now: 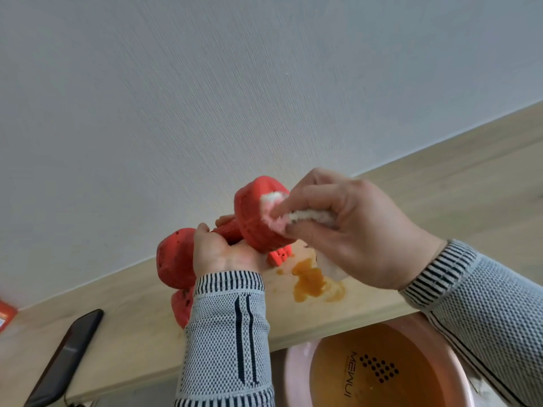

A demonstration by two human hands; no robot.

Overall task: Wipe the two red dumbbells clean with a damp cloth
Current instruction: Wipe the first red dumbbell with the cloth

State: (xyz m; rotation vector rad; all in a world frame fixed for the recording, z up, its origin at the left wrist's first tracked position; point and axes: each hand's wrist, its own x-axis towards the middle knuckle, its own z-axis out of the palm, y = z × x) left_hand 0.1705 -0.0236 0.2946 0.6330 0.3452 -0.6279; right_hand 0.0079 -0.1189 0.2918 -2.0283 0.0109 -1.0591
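the left hand [223,251] grips the handle of a red dumbbell [235,230], holding it above the wooden ledge [132,318] — the second dumbbell [183,306] lies beneath it. the right hand [346,230] pinches a damp cloth [279,214] against the far head; wiping looks midway, and the next move likely calls for turning the weight — then swapping.

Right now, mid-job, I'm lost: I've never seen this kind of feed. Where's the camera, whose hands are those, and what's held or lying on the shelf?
There is no machine: one camera sits on a person's head, looking down at their own hands. The left hand grips a red dumbbell by its bar. The right hand pinches a white cloth against its end. The second dumbbell lies on the wooden shelf, beside a brownish puddle and a dark phone. Below stands a basin of brownish water.
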